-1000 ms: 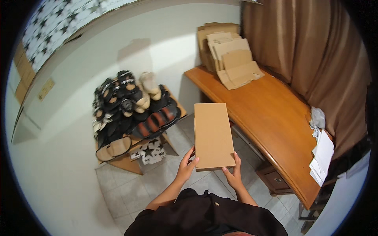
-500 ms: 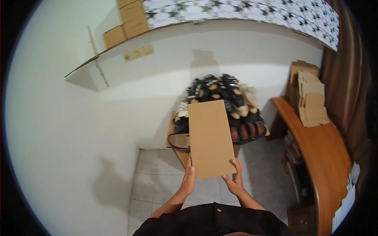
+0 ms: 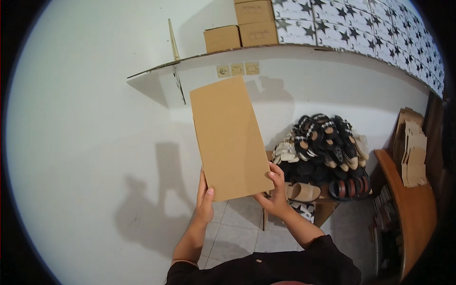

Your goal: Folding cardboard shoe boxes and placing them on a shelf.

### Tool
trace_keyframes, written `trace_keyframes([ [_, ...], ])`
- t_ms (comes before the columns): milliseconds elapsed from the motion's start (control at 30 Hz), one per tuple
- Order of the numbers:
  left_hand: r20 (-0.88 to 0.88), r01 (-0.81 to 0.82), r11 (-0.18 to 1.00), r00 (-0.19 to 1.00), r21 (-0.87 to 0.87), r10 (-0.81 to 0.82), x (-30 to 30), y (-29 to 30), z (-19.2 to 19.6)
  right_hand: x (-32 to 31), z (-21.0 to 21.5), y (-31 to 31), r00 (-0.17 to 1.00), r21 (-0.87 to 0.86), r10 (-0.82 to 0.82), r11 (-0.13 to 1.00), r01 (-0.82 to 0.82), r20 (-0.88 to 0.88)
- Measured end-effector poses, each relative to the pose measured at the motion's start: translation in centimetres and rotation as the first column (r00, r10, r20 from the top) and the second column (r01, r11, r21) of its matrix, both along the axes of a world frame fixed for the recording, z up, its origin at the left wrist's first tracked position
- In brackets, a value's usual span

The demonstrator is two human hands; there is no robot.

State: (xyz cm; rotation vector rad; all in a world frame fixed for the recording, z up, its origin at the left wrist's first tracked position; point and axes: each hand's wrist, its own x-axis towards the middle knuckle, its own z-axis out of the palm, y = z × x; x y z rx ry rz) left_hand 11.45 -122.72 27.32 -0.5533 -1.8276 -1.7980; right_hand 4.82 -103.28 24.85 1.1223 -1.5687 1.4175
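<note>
A plain brown cardboard box, probably shoebox-sized, is held up in front of me, its long side pointing away and a little left. My left hand grips its near left corner, thumb on the top face. At the near right corner my right hand is closed round the edge, with the thumb below and fingers along the side. The box's underside and far end are hidden.
Shoes and sandals lie piled on a low wooden table at right. Overhead, a wall shelf carries brown boxes and star-patterned boxes. Flattened cardboard leans on the wooden desk. Wall sockets sit under the shelf.
My view has turned left, so the shoes and desk now appear further right. Both hands have raised the box toward the wall and shelf, keeping hold of it.
</note>
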Motion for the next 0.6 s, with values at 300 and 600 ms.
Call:
trace_keyframes([
  [300,-0.354,-0.15,0.987,0.927,-0.049,0.123,-11.3,-6.7,9.9,-11.2,7.9,-6.8,0.962,-0.15,0.005,0.988,-0.048,-0.274],
  [600,-0.66,-0.189,0.981,0.742,-0.035,0.12,-22.2,-12.0,21.8,-22.5,23.2,-12.4,0.926,-0.246,0.029,0.96,-0.13,-0.377],
])
